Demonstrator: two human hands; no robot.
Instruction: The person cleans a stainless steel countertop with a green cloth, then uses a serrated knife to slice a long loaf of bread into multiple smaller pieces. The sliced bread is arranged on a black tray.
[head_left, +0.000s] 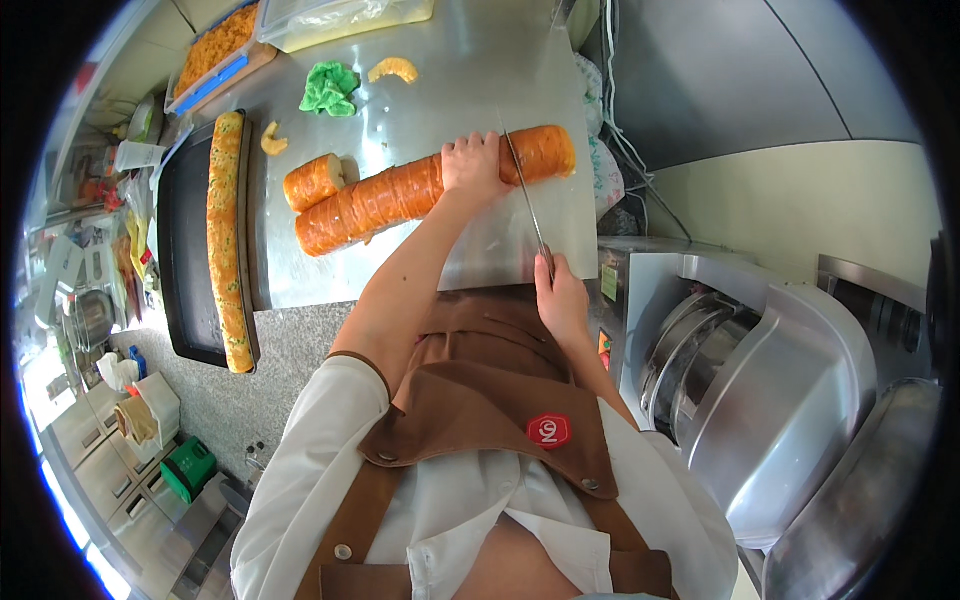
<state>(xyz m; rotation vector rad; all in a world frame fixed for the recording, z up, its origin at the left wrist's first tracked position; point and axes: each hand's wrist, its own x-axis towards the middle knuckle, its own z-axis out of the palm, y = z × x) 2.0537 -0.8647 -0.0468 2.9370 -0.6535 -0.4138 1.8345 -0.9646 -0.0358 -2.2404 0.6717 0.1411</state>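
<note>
A long, glossy orange-brown bread roll lies slantwise on the stainless steel table. Pressed on top of it is my left hand, just left of the blade. My right hand grips the handle of a long knife near the table's front edge. The blade crosses the roll, with the roll's right end piece beyond it; how deep it sits I cannot tell. Beside the roll's left part rests a shorter cut piece, its pale cut face turned right.
To the left, a black baking tray holds a long herb-flecked roll. Curved end slices and a green cloth lie farther back, near a tub of orange shreds. A metal machine stands at right.
</note>
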